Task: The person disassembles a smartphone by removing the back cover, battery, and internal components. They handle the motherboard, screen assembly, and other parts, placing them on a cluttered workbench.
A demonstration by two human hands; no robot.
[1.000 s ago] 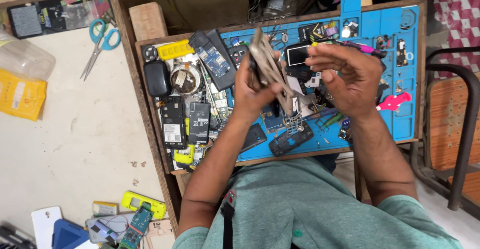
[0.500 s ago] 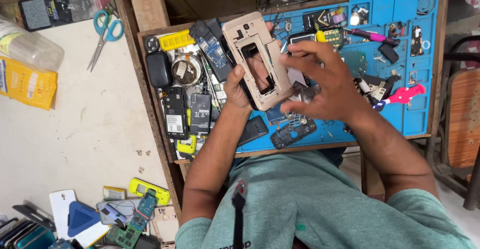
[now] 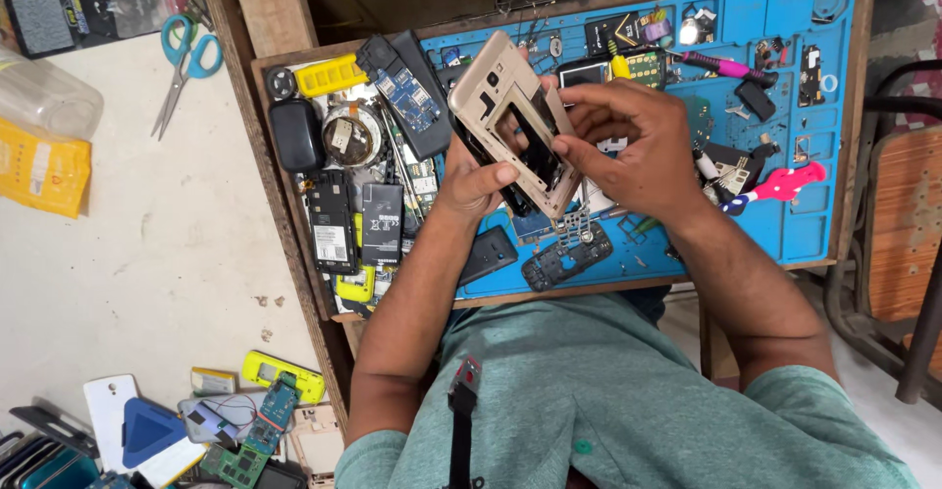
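I hold a gold phone frame [image 3: 491, 92], a hollow rectangular housing, tilted above a blue repair mat [image 3: 785, 224]. My left hand [image 3: 476, 183] grips its lower left edge from below, thumb across the rim. My right hand [image 3: 633, 146] pinches the frame's right side, fingertips curled into its opening. A dark phone part shows through the opening, behind the frame. Under my hands lie a black keypad frame [image 3: 564, 263] and a black back cover [image 3: 488, 252].
The wooden tray holds phone batteries [image 3: 381, 224], circuit boards, a yellow cover [image 3: 331, 75], a pink tool [image 3: 780, 185] and small parts. Blue-handled scissors [image 3: 182, 57] and a yellow packet [image 3: 39, 170] lie on the floor at left. More phone parts sit bottom left; a metal chair stands right.
One second ago the frame was edge-on between my hands. It has turned face-up towards the camera, and my right hand has moved onto its right side.
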